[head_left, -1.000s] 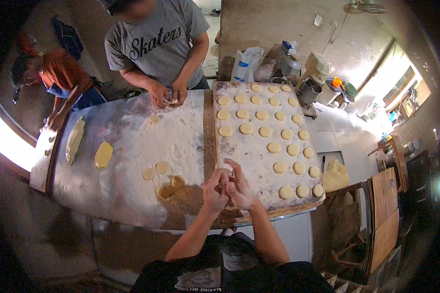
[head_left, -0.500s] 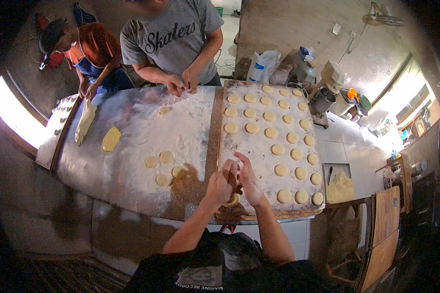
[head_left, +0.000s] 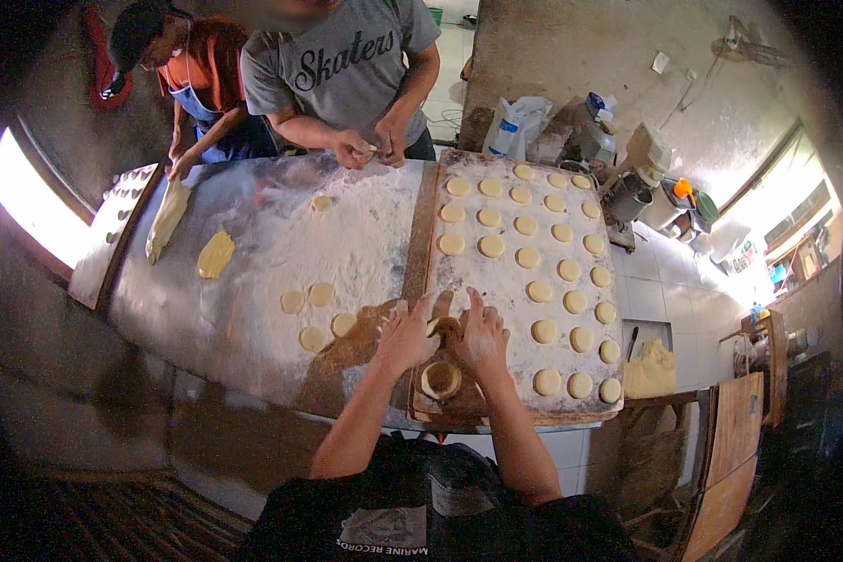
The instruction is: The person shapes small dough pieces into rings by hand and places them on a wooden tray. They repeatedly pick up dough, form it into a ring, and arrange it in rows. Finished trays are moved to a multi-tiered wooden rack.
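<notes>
My left hand [head_left: 404,332] and my right hand [head_left: 482,337] are over the left part of a floured board [head_left: 478,300], fingers apart and index fingers stretched forward. Between them, in shadow, sits a dough piece [head_left: 440,328], partly hidden by my thumbs; whether they press on it I cannot tell. Just below, nearer me, lies a dough round [head_left: 441,380] with a darker middle. Several pale dough rounds [head_left: 526,226] stand in rows on the board. More rounds [head_left: 313,338] lie on the floured metal table [head_left: 206,328] left of my hands.
A co-worker in grey [head_left: 332,75] pinches something small across the table. Another in orange [head_left: 211,66] handles a long dough strip [head_left: 169,220] beside a tray [head_left: 112,234]. A yellow dough lump [head_left: 215,255] lies left. Buckets [head_left: 628,199] and another yellow mass [head_left: 651,370] are right.
My hands, cupped together earlier, have come apart and lowered to the board, fingers now spread. The co-worker in orange has drawn upright, gripping the dough strip's far end. The view has shifted slightly.
</notes>
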{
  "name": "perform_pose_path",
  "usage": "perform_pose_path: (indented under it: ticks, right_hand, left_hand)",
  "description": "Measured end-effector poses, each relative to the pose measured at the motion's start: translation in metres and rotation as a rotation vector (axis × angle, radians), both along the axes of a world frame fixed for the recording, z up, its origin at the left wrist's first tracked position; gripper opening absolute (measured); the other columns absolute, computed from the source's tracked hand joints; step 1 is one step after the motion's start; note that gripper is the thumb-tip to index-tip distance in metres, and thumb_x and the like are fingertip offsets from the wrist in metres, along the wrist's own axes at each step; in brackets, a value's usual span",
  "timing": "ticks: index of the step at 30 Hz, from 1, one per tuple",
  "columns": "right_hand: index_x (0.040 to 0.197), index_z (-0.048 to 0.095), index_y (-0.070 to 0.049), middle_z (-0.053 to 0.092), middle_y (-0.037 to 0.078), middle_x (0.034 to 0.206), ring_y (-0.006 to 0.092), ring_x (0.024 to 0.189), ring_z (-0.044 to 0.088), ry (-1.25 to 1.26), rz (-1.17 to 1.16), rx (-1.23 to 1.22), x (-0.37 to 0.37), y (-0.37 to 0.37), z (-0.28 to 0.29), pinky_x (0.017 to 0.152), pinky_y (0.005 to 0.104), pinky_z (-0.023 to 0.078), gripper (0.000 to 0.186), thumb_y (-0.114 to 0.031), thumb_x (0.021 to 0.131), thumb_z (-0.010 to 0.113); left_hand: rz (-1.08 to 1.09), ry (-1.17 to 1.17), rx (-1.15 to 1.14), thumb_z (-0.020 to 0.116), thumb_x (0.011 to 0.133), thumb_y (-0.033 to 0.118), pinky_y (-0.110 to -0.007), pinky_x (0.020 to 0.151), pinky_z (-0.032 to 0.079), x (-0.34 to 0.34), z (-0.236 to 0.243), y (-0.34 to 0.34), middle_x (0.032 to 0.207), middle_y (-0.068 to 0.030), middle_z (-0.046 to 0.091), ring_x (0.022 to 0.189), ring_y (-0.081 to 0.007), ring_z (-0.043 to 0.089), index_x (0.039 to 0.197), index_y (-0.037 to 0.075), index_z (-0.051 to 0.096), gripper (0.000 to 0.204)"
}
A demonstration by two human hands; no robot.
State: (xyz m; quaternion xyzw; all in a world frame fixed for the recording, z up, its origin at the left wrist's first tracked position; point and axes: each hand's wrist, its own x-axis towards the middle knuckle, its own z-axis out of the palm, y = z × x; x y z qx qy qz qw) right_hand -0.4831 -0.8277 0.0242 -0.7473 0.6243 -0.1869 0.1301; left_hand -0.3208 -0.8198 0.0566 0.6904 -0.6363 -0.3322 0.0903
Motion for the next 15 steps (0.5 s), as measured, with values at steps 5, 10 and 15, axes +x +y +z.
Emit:
perform_pose_path:
  ticks: [5,10,15]
  right_hand:
    - [0.149,0.034,-0.012,0.059,0.018,0.111,0.0391,0.099,0.059,-0.025,-0.020,0.005,0.004,0.003,-0.001,0.078,0.0575,0.046,0.072,-0.042,0.091,0.063]
    - [0.142,0.045,-0.009,0.060,0.020,0.110,0.0408,0.100,0.059,-0.172,-0.072,-0.062,-0.022,0.005,0.008,0.083,0.0550,0.048,0.060,-0.033,0.090,0.064]
    - [0.117,0.061,-0.004,0.061,0.024,0.107,0.0423,0.100,0.060,-0.114,-0.453,-0.075,-0.118,0.005,0.012,0.087,0.0493,0.048,0.037,-0.020,0.084,0.068]
  left_hand:
    - [0.071,-0.011,-0.198,0.071,0.083,0.027,-0.056,0.104,0.040,-0.005,-0.022,-0.005,0.132,-0.0306,0.049,0.123,-0.0488,0.048,0.147,0.014,0.038,0.073]
    - [0.018,-0.003,-0.315,0.070,0.084,0.028,-0.054,0.098,0.046,0.001,-0.025,-0.010,0.125,-0.0294,0.056,0.117,-0.0491,0.054,0.145,0.012,0.042,0.068]
    - [0.082,0.091,-0.393,0.065,0.091,0.034,-0.052,0.100,0.045,0.007,-0.017,-0.092,0.130,-0.0309,0.055,0.119,-0.0455,0.054,0.138,0.008,0.049,0.056]
